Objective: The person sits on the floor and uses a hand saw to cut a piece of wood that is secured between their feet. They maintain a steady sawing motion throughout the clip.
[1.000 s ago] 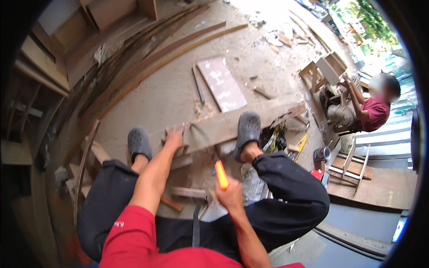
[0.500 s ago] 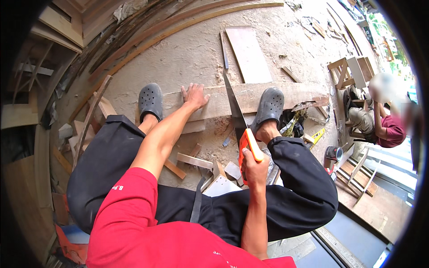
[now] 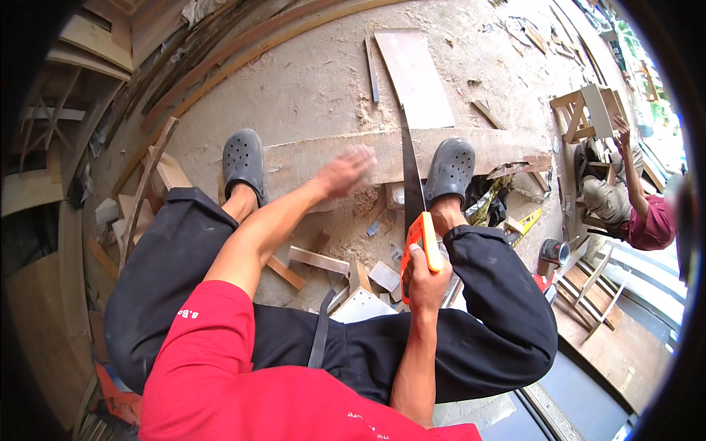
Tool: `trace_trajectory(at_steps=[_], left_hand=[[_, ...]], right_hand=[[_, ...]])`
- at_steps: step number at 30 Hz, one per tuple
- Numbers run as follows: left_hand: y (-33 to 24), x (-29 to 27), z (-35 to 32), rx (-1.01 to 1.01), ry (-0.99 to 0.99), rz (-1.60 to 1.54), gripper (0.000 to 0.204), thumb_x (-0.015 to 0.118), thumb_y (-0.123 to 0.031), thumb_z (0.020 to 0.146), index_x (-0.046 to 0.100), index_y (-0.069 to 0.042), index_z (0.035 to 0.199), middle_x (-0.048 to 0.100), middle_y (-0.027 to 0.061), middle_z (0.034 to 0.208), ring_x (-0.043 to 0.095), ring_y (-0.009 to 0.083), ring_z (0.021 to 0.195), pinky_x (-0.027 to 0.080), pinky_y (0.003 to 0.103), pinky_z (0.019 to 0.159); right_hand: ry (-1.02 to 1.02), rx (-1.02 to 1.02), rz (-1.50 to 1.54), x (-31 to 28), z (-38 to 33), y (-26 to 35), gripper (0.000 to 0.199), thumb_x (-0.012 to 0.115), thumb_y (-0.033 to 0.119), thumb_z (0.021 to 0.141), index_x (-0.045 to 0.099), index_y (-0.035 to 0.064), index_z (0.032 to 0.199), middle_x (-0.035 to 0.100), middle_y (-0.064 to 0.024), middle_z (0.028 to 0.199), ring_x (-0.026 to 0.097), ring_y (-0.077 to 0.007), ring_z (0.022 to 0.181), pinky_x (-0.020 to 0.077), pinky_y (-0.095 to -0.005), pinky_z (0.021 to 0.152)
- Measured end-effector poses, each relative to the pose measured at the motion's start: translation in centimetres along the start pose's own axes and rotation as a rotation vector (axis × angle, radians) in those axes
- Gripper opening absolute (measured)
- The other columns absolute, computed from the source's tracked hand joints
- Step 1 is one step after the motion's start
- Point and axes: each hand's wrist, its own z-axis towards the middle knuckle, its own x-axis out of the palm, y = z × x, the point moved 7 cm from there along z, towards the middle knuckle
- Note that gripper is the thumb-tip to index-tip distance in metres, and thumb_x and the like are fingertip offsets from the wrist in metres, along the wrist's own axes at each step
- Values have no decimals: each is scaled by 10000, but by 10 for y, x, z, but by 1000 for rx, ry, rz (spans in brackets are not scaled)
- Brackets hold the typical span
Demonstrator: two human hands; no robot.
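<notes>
head: right grip (image 3: pixel 428 281) tight round tapered saw (image 3: pixel 412 173), left grip (image 3: pixel 346 172) unclasped over rough plank (image 3: pixel 389 158)

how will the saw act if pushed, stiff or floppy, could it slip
The saw has a long, thin blade, so it may flex sideways. Its bulky orange handle probably makes that end heavier. The right hand wraps around it, so slipping seems unlikely.

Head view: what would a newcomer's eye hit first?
The orange-handled saw, just right of centre, gripped in the right hand, its dark blade pointing away from the person and across the long plank. Next, the left hand, blurred near the middle of the picture, over the plank; whether it touches the wood can't be told. Then the co-worker at the right edge, beside a wooden frame.
</notes>
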Motion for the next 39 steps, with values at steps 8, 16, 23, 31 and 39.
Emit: trace_trajectory(at_steps=[8,16,23,31,39], left_hand=[[106,-3,-12,-801,-36,-190,592,435,-503,977,509,-73,1377,451,191,1460,333,336,1413,103,558,1178],[110,0,-4,-882,84,-280,562,445,-521,970,596,-81,1284,586,158,1311,454,332,1296,176,517,1127],[114,-2,-7,-916,52,-190,568,442,-577,949,631,-140,1259,621,129,1283,511,310,1249,245,495,1095],[116,7,-8,-870,112,-190,586,492,-590,917,593,-170,1313,549,116,1371,431,295,1320,189,495,1116],[111,5,-15,-821,147,-191,668,558,-536,899,445,-174,1449,354,135,1542,228,326,1462,93,573,1178]], right_hand=[[110,-23,-282,45,14,-12,262,670,203,880,643,-46,803,579,-109,597,547,-175,552,446,-364,569],[123,-77,-415,72,38,-15,307,674,221,863,596,-49,739,547,-158,586,522,-215,525,435,-390,559],[125,-68,-377,74,34,-21,302,678,217,860,598,-46,735,540,-148,571,508,-202,516,431,-385,549],[77,-50,-382,80,42,-15,313,695,257,842,637,-31,733,571,-152,563,554,-177,510,441,-380,528],[100,-82,-512,66,5,13,324,655,299,829,645,-21,780,631,-237,702,645,-409,686,487,-461,642]])
